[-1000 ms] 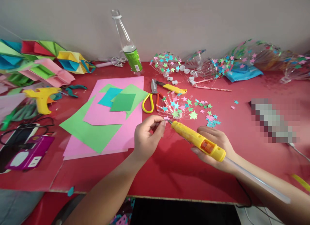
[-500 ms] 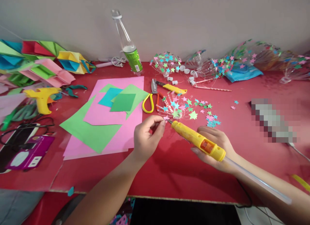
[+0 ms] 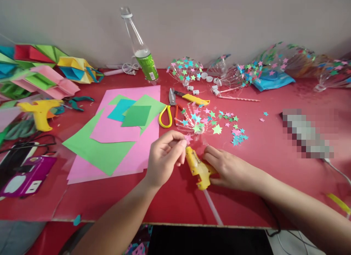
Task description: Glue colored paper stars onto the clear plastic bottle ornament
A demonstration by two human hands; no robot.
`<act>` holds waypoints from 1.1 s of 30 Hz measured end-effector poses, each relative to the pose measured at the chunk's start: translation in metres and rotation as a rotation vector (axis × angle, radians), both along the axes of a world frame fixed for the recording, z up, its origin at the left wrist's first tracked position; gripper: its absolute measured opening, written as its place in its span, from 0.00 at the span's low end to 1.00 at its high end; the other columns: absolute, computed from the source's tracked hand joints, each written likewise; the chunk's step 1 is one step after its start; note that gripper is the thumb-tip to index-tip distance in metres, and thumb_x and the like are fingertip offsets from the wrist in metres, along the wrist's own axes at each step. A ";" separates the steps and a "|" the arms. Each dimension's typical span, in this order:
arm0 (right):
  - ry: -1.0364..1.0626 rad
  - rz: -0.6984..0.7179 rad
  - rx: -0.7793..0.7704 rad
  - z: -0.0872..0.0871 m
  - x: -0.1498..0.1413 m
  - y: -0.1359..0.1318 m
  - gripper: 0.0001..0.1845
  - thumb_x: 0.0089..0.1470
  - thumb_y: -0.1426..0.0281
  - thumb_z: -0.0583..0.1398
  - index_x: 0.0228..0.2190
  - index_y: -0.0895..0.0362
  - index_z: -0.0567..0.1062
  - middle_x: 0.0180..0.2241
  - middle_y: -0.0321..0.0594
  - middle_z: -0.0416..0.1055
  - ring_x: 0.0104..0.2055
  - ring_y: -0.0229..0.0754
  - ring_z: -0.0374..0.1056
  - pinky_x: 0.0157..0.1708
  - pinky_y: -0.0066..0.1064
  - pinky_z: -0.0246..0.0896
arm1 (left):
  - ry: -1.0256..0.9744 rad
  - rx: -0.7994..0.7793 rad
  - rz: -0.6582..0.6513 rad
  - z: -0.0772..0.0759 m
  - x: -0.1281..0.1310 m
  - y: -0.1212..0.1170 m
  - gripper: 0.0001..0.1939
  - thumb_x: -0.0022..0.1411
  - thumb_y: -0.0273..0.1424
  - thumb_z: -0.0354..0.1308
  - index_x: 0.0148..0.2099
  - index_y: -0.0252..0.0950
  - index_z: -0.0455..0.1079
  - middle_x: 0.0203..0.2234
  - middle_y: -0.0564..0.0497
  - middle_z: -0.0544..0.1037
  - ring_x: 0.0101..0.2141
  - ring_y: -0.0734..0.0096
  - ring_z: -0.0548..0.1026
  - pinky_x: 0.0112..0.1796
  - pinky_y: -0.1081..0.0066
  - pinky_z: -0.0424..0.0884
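My left hand (image 3: 164, 160) pinches a small pink paper star (image 3: 188, 138) between thumb and fingertips. Just to its right, my right hand (image 3: 233, 171) has its fingers on the handle of a yellow hot glue gun (image 3: 195, 162), which lies low over the red table with its nozzle towards the star. A clear glue stick (image 3: 213, 207) sticks out of the gun's rear, pointing at the table's front edge. Beyond both hands sits a clear plastic piece with curled strips (image 3: 200, 129), with paper stars on and around it. Loose blue stars (image 3: 238, 138) lie to its right.
Scissors (image 3: 166, 117) and a yellow box cutter (image 3: 196, 99) lie behind my left hand. Pink and green paper sheets (image 3: 109, 158) spread to the left. A bottle (image 3: 148, 66) and star-covered plastic shapes (image 3: 186, 70) stand along the wall. Another yellow glue gun (image 3: 41, 112) lies far left.
My right hand has lowered and turned the glue gun, so its rear and glue stick now point more towards the table's front edge. My left hand still pinches the pink star.
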State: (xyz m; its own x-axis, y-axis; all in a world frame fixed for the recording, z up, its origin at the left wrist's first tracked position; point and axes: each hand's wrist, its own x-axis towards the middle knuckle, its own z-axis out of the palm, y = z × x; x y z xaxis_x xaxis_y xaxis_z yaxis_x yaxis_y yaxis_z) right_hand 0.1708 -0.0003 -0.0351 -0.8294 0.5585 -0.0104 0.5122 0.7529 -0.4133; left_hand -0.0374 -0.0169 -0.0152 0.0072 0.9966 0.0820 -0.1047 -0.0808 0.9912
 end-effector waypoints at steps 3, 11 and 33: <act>-0.049 0.020 0.050 -0.003 0.002 0.003 0.16 0.50 0.66 0.63 0.40 0.60 0.70 0.39 0.45 0.67 0.37 0.44 0.66 0.36 0.37 0.66 | -0.064 -0.188 -0.187 0.002 0.006 -0.004 0.05 0.63 0.30 0.55 0.34 0.36 0.68 0.11 0.60 0.67 0.12 0.84 0.60 0.15 0.83 0.57; 0.424 -0.094 0.472 0.014 0.008 0.003 0.01 0.56 0.75 0.58 0.33 0.58 0.69 0.28 0.39 0.69 0.29 0.37 0.65 0.27 0.28 0.61 | -0.158 -0.470 -0.384 0.005 0.012 -0.004 0.06 0.62 0.31 0.54 0.32 0.36 0.67 0.09 0.62 0.64 0.10 0.86 0.55 0.13 0.83 0.52; 0.447 -0.093 0.360 0.014 0.012 0.012 0.04 0.58 0.77 0.57 0.35 0.57 0.70 0.29 0.38 0.72 0.31 0.36 0.67 0.27 0.27 0.62 | 0.426 -0.187 -0.170 0.000 0.021 -0.016 0.10 0.65 0.33 0.51 0.46 0.35 0.68 0.14 0.61 0.60 0.16 0.78 0.59 0.18 0.76 0.58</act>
State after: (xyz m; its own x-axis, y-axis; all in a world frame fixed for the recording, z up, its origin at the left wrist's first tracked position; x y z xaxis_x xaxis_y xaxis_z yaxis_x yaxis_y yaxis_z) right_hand 0.1829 0.0116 -0.0208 -0.6566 0.5329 0.5338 0.4180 0.8461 -0.3307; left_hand -0.0161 -0.0326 -0.0154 0.1652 0.9757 -0.1439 0.3165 0.0857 0.9447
